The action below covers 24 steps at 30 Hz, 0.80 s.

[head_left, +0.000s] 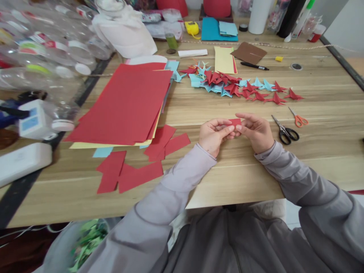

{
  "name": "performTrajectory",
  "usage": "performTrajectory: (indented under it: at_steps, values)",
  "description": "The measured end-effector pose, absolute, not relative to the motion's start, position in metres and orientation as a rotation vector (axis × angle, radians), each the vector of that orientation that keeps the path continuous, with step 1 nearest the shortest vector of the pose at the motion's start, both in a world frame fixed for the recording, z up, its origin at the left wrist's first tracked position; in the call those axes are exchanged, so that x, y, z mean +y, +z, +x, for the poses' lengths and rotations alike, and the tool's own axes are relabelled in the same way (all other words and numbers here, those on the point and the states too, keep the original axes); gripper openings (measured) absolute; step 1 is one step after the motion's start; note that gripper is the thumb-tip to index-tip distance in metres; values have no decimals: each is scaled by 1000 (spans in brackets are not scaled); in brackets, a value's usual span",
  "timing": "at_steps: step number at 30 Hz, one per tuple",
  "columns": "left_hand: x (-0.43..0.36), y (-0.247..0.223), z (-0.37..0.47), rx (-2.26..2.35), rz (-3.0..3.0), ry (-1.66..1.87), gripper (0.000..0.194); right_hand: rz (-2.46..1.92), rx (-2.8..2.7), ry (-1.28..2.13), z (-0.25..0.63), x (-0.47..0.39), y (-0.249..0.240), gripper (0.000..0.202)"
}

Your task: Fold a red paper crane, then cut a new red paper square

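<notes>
Between my two hands, above the table's near middle, is a small piece of red paper (234, 122). My left hand (214, 133) pinches its left side with thumb and fingers. On the other side my right hand (256, 131) grips the right edge, its index finger raised along the top. Fingers cover much of the paper, so its folds cannot be made out. Right of my hands lie black-handled scissors (287, 133) and smaller orange-handled scissors (300, 120). Beyond my hands, folded red paper cranes (250, 87) and blue ones (267, 85) lie in a heap.
Large red sheets (127, 98) are stacked at left, with cut red pieces (142, 176) in front. Plastic bottles (59, 53) crowd the far left. A black pen (254, 66), brown paper (249, 53) and a yellow tape measure (192, 27) lie toward the back. A bin (62, 242) stands below.
</notes>
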State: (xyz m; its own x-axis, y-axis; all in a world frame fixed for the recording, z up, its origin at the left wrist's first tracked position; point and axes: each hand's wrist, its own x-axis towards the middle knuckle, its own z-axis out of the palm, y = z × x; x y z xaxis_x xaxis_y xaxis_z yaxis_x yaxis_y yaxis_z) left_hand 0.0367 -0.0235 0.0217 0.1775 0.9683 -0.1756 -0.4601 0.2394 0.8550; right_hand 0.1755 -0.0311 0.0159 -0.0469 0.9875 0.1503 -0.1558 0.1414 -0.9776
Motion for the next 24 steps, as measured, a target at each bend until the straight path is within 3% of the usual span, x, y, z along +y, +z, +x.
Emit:
performTrajectory:
  at_steps: [24]
  values:
    - [-23,18,39,919,825,1229,28,-999,-1119,1219,174,-30,16,41]
